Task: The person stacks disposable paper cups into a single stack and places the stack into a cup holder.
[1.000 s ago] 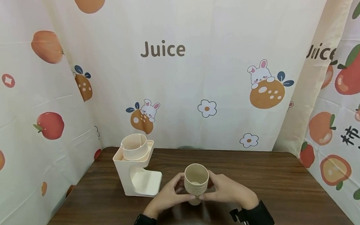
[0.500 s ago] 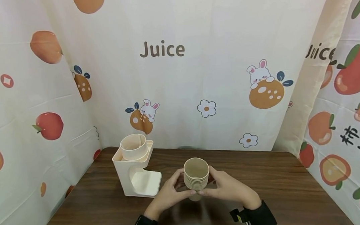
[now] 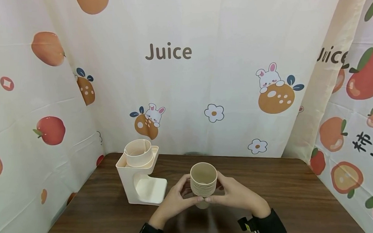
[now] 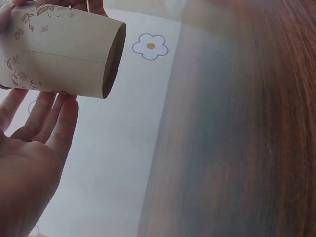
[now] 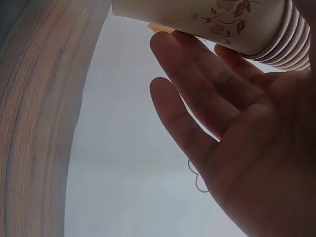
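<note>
A stack of cream paper cups (image 3: 203,180) is held upright between both hands, mouth up, in the head view. My left hand (image 3: 178,199) grips its left side and my right hand (image 3: 235,195) its right side, thumbs meeting near the front. The left wrist view shows the lowest cup (image 4: 64,52) with a brown flower print; its base is apart from the table. Ridged stacked rims (image 5: 292,42) appear in the right wrist view, where some right-hand fingers (image 5: 185,121) extend beside the cup without wrapping it.
Left of the hands stands a cream cup-holder-like stand (image 3: 130,185) with a round cup-shaped part (image 3: 139,152) on top and a flat foot (image 3: 152,190). A brown wooden table (image 3: 271,189) lies beneath. Fruit-printed curtains (image 3: 228,76) enclose the back and sides.
Both hands have raised the stack of paper cups slightly and moved it a little away from the body. Over the last half second it has hardly moved.
</note>
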The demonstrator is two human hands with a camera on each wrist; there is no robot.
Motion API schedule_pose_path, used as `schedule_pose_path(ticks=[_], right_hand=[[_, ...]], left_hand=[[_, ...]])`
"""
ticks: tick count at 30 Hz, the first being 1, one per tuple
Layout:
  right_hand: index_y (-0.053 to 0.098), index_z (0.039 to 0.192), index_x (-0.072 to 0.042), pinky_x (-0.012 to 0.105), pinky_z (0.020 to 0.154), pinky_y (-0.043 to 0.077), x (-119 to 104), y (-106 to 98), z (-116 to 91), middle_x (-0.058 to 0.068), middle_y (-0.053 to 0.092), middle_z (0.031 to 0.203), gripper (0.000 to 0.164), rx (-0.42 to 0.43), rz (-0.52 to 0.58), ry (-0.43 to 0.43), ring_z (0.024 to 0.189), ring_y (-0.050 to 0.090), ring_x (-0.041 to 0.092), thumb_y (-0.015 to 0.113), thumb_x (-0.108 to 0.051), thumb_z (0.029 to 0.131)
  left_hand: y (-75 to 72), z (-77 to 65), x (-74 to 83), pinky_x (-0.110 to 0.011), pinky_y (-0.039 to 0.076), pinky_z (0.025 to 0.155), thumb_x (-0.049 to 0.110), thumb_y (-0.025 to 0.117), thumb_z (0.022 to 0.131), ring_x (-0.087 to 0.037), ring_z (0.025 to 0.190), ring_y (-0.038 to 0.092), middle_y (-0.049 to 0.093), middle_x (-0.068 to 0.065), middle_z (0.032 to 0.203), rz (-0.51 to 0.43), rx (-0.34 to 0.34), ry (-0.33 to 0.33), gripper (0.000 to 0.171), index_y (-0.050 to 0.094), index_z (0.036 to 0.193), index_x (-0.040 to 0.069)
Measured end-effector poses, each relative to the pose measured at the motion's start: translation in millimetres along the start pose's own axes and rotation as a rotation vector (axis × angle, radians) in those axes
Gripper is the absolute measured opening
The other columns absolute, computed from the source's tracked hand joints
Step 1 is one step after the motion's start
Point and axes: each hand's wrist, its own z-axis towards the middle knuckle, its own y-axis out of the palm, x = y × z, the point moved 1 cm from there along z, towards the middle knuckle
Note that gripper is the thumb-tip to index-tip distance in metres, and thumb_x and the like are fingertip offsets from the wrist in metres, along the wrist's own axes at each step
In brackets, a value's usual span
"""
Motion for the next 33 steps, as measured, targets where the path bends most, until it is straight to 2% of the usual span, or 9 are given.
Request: schedule_pose_path(ticks=[4, 8, 13, 20, 25, 29, 33], right_hand=[[0.028, 0.141, -0.024, 0.038, 0.078, 0.053, 0, 1, 1, -0.007, 0.059, 0.115, 0.074, 0.009, 0.009, -0.014, 0.093, 0.058, 0.01, 0.068, -0.045, 0.082], [0.029, 0.141, -0.024, 0.038, 0.078, 0.053, -1, 2, 4, -0.007, 0.058, 0.117, 0.07, 0.031, 0.009, -0.056, 0.094, 0.058, 0.01, 0.066, -0.042, 0.084], [0.028, 0.141, -0.026, 0.036, 0.077, 0.053, -5, 4, 10, -0.007, 0.058, 0.116, 0.068, 0.078, 0.011, -0.1, 0.094, 0.057, 0.009, 0.065, -0.04, 0.086], [0.025, 0.144, -0.027, 0.035, 0.079, 0.052, -14, 6, 20, -0.006, 0.057, 0.118, 0.069, 0.128, 0.044, -0.125, 0.098, 0.056, 0.01, 0.065, -0.031, 0.088], [0.028, 0.144, -0.029, 0.042, 0.079, 0.051, -18, 8, 28, -0.01, 0.058, 0.114, 0.071, 0.192, 0.044, -0.175, 0.097, 0.055, 0.011, 0.068, -0.027, 0.086], [0.029, 0.144, -0.03, 0.042, 0.079, 0.05, -26, 8, 35, -0.01, 0.058, 0.113, 0.07, 0.218, 0.07, -0.198, 0.095, 0.054, 0.011, 0.068, -0.027, 0.085], [0.031, 0.143, -0.021, 0.043, 0.08, 0.05, -49, 3, 40, -0.002, 0.058, 0.115, 0.066, 0.225, 0.115, -0.255, 0.097, 0.054, 0.014, 0.066, -0.02, 0.087]], left_hand=[[-0.3, -0.3, 12.1, -0.039, 0.045, 0.095, 0.021, 0.073, 0.081, -0.018, 0.111, 0.053, 0.055, -0.004, 0.122, -0.01, 0.002, -0.004, 0.063, 0.039, 0.134, 0.023], [-3.0, -1.5, 33.7, -0.043, 0.045, 0.096, 0.017, 0.072, 0.082, -0.02, 0.111, 0.053, 0.055, -0.008, 0.12, -0.022, 0.011, 0.016, 0.062, 0.039, 0.135, 0.013], [-9.3, -3.8, 54.5, -0.043, 0.044, 0.096, 0.016, 0.07, 0.084, -0.02, 0.111, 0.052, 0.055, -0.007, 0.12, -0.01, 0.038, 0.025, 0.059, 0.039, 0.134, 0.009], [-17.9, -1.8, 34.4, -0.036, 0.045, 0.096, 0.018, 0.066, 0.087, -0.018, 0.114, 0.05, 0.053, -0.003, 0.125, -0.002, 0.064, 0.055, 0.058, 0.036, 0.136, 0.022], [-24.0, -2.4, 43.6, -0.038, 0.044, 0.096, 0.016, 0.066, 0.087, -0.018, 0.115, 0.049, 0.052, -0.004, 0.125, 0.045, 0.107, 0.083, 0.057, 0.036, 0.136, 0.019], [-29.8, -3.8, 54.4, -0.045, 0.044, 0.095, 0.015, 0.067, 0.086, -0.019, 0.113, 0.049, 0.052, -0.003, 0.124, 0.089, 0.168, 0.101, 0.059, 0.037, 0.136, 0.019], [-35.9, -4.6, 67.5, -0.045, 0.045, 0.094, 0.017, 0.069, 0.085, -0.018, 0.111, 0.05, 0.053, -0.002, 0.122, 0.124, 0.23, 0.111, 0.059, 0.039, 0.135, 0.022]])
